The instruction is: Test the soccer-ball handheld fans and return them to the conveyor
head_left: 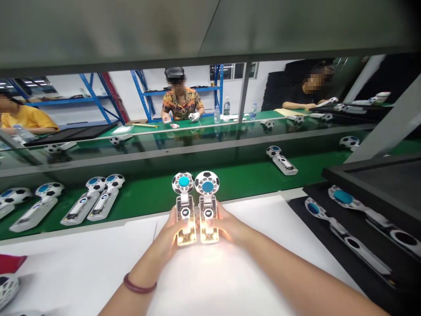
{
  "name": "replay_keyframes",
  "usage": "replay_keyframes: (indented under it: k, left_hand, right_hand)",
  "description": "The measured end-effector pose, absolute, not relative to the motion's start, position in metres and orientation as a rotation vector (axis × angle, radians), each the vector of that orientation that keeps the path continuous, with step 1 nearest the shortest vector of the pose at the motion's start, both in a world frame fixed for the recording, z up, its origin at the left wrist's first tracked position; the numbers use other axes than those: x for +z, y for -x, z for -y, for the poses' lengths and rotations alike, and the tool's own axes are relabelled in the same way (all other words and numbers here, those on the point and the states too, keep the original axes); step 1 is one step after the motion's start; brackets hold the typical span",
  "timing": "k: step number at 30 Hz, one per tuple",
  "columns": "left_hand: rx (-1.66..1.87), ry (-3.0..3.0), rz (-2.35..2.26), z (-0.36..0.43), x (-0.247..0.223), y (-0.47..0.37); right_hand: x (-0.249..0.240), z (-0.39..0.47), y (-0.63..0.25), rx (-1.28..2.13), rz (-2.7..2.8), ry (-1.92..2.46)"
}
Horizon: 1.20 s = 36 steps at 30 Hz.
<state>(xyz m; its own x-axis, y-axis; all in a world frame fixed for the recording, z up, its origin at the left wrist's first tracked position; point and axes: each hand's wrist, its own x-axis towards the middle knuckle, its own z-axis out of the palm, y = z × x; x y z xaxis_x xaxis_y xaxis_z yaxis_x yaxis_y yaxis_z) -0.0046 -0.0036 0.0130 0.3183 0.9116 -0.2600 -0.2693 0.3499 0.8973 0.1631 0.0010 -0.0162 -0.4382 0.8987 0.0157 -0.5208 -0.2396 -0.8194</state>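
Note:
My left hand [170, 229] is closed round a handheld fan [183, 182] with a soccer-ball head, a blue centre and a clear-fronted handle. A matching handheld fan [207, 182] is gripped by my right hand [228, 223]. Both fans stand upright side by side, their handles close together over the white sheet. Each round display is lit, and warm light glows from the lower handles. My thumbs lie across the handle fronts; the other fingers are mostly hidden behind them.
A green conveyor belt [144, 188] runs across in front, carrying several similar fans. White sheets [82, 267] cover the near worktop. On the right, a black tray [329, 237] holds fan parts. A shelf [197, 30] hangs overhead. Co-workers sit beyond the belt.

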Motion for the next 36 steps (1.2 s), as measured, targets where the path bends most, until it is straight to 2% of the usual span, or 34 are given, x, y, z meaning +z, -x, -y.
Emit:
replay_keyframes:
  k: [36]
  left_hand:
    - [0.902,-0.816,-0.814,-0.005,0.0,0.013]
  right_hand:
    - [-0.019,-0.001,-0.162,1.856,0.889,0.597]
